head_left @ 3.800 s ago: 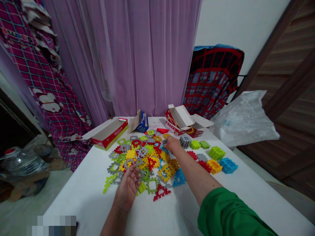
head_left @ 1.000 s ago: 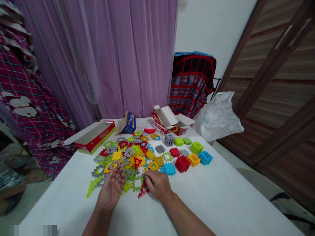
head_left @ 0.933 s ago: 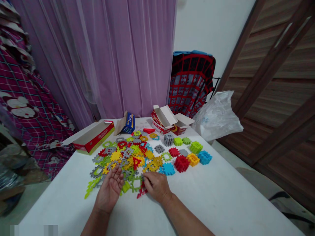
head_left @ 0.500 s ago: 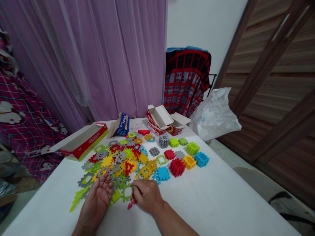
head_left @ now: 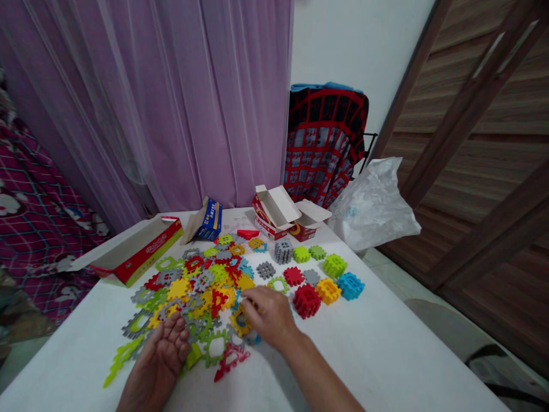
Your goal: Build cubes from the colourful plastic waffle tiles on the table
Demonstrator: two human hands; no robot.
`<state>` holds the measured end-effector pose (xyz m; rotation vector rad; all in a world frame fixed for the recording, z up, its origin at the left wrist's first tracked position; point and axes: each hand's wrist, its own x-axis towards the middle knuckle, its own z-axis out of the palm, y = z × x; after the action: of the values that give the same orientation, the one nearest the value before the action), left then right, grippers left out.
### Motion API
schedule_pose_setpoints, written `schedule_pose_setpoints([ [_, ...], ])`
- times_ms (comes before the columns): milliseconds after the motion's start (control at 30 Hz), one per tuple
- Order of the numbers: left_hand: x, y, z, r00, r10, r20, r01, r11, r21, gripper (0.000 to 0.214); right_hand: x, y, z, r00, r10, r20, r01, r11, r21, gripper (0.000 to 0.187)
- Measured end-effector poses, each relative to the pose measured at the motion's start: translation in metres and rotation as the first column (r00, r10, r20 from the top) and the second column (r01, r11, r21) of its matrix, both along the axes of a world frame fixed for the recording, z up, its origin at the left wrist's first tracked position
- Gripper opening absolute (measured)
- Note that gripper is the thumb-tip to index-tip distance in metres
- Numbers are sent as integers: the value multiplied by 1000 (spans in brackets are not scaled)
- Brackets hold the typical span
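A pile of flat, toothed plastic tiles [head_left: 201, 286] in yellow, grey, green, red and blue lies on the white table [head_left: 386, 355]. My left hand [head_left: 160, 357] rests palm up at the pile's near edge, fingers loosely spread and holding nothing. My right hand [head_left: 268, 312] lies over the pile's right side, fingers bent down onto a yellow tile [head_left: 239, 321] with a bit of blue showing under the palm. A red triangular tile [head_left: 227, 360] lies loose between my hands. To the right of my right hand stand a red cube [head_left: 306, 300], a yellow cube [head_left: 328, 290] and a blue cube [head_left: 350, 285].
A green cube [head_left: 334, 265] and a grey cube [head_left: 283, 252] stand further back. A long red box [head_left: 137, 254], a blue box [head_left: 208, 219] and open red boxes [head_left: 278, 214] line the far edge. A white plastic bag [head_left: 373, 203] sits at the far right corner.
My right hand has left the red triangular tile and moved up and right onto the yellow and blue tiles. My left hand has stayed at the pile's edge. The camera has shifted.
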<state>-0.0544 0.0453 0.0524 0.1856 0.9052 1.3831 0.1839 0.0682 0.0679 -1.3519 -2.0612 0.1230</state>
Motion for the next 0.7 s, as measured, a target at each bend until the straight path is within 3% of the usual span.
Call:
schedule_pose_setpoints([
  [67, 1, 0, 1, 1000, 0, 10, 0, 1000, 4, 23, 23, 28, 25, 982, -35, 183, 46, 997, -55, 23],
  [133, 2, -1, 3, 1000, 1, 11, -1, 1000, 9, 22, 43, 57, 42, 911, -12, 412, 72, 989, -128, 31],
  [267, 4, -1, 4, 1000, 2, 6, -2, 1000, 12, 22, 60, 97, 46, 718, 159, 677, 20, 968, -249, 51],
  [433, 3, -1, 0, 1000, -5, 18, 5, 1000, 21, 22, 56, 109, 36, 625, 230, 746, 18, 951, -308, 64],
  [700, 0, 0, -4, 999, -23, 38, 23, 1000, -2, 23, 49, 111, 38, 609, 248, 753, 11, 947, -321, 64],
])
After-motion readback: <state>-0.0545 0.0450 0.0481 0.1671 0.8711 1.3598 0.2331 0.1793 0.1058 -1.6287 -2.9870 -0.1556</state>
